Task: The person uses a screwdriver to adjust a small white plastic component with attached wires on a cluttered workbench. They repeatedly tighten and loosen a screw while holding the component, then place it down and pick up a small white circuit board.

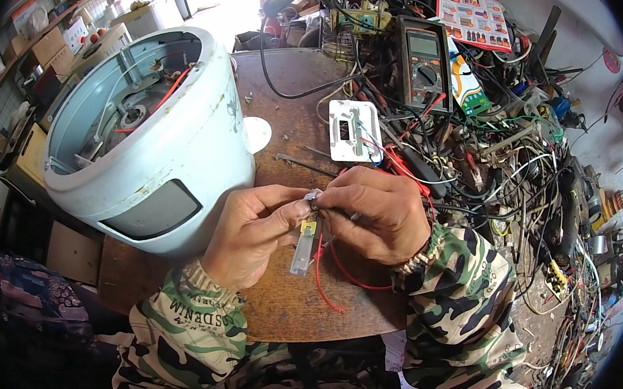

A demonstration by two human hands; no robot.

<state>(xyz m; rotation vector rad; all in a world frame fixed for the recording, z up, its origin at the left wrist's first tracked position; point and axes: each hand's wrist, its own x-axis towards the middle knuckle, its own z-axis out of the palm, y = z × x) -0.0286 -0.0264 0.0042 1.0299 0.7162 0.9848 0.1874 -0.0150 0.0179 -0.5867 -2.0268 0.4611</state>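
Both hands meet over the wooden table (285,313). My left hand (248,234) pinches a small metal part with a grey strip (302,257) and a yellow block hanging below it; its exact kind I cannot make out. My right hand (380,206) has its fingertips closed at the top of the same part, their grip partly hidden. Red wires (322,276) hang down by the part, one loose end lying on the wood. Just beyond the hands is a white plastic panel (354,130) with wires attached. A thin dark tool (305,163) lies near it.
On the left stands a large pale-blue round appliance housing (168,186), open at the top with wires inside. A multimeter (423,64) rests at the back right. Tangled cables and tools (504,168) crowd the right side, with a printed leaflet (472,14) above.
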